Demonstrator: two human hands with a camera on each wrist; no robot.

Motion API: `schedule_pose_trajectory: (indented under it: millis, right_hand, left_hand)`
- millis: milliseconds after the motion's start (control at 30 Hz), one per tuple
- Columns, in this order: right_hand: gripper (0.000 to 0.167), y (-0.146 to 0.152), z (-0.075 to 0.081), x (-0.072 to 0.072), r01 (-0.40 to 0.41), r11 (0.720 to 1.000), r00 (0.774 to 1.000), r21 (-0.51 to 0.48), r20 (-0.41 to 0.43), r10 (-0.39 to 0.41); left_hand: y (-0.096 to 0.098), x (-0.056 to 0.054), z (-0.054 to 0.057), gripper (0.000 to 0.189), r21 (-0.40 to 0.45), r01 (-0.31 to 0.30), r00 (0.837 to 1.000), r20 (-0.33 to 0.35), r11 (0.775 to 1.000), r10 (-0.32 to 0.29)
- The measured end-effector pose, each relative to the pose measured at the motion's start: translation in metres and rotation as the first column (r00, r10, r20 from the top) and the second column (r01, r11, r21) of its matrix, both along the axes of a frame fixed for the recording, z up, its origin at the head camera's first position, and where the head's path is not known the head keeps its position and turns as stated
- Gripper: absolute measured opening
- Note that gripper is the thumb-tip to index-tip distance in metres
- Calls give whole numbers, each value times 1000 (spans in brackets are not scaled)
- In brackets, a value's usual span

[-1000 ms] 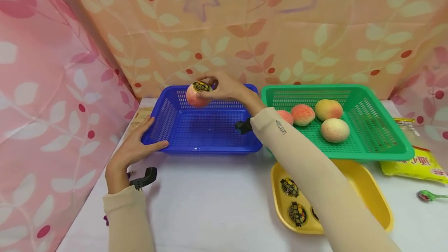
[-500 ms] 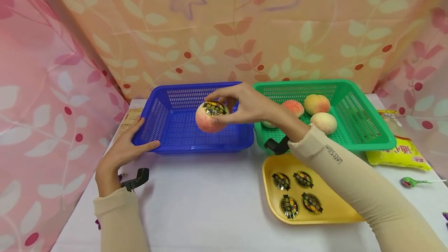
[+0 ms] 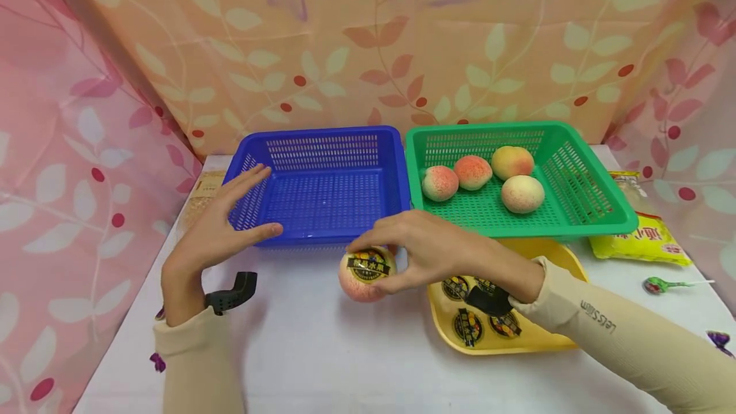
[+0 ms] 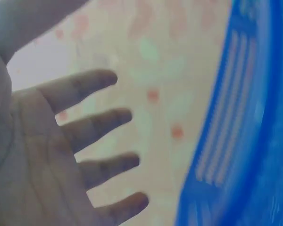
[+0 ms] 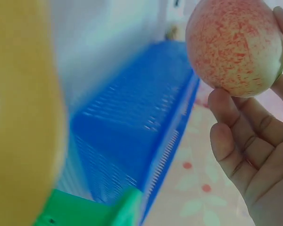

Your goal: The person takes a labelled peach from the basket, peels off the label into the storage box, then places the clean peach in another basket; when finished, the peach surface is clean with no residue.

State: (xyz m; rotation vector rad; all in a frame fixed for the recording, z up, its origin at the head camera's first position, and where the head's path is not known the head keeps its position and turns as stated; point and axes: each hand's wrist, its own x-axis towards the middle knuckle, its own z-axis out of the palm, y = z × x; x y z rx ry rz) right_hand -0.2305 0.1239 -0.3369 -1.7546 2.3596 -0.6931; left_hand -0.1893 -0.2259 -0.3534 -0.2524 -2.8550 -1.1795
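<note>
My right hand [image 3: 428, 251] grips a pink peach [image 3: 359, 289] in front of the blue basket [image 3: 324, 235]. A black and gold sticker [image 3: 369, 265] shows on top of the peach. The right wrist view shows the peach's [image 5: 236, 47] red-streaked side between thumb and fingers. Near the left side of the blue basket, my left hand [image 3: 221, 222] is spread and holds nothing. Its straight fingers [image 4: 94, 127] stand apart from the basket wall [image 4: 226, 113] in the left wrist view.
A green basket [image 3: 586, 229] with several peaches [image 3: 473, 173] stands right of the blue one. A yellow tray [image 3: 552, 347] with several stickers [image 3: 468, 326] lies before it. Farther right are a yellow packet [image 3: 644, 245] and a lollipop [image 3: 658, 285]. A bag [image 3: 204, 193] lies behind the left hand.
The right hand has brought the stickered peach from over the blue basket toward the front of the table. The left hand has let go of the basket rim and lifted off.
</note>
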Motion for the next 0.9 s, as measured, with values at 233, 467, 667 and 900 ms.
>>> schedule_pose_trajectory:
  millis: [233,467,667,900]
  right_hand:
    - [51,6,-26,15,2,993,996,120,-90,9]
    - [50,8,-42,17,22,981,993,192,-121,1]
    - [48,10,-53,14,28,975,994,219,-107,-4]
    - [49,14,-64,13,-1,984,989,177,-143,26]
  left_hand:
    - [44,5,9,84,123,301,953,-59,945,-296]
    - [68,2,1,66,177,462,879,35,869,-475]
    - [87,3,-13,73,96,548,808,196,831,-555]
    - [103,-1,-39,92,66,606,721,377,793,-582]
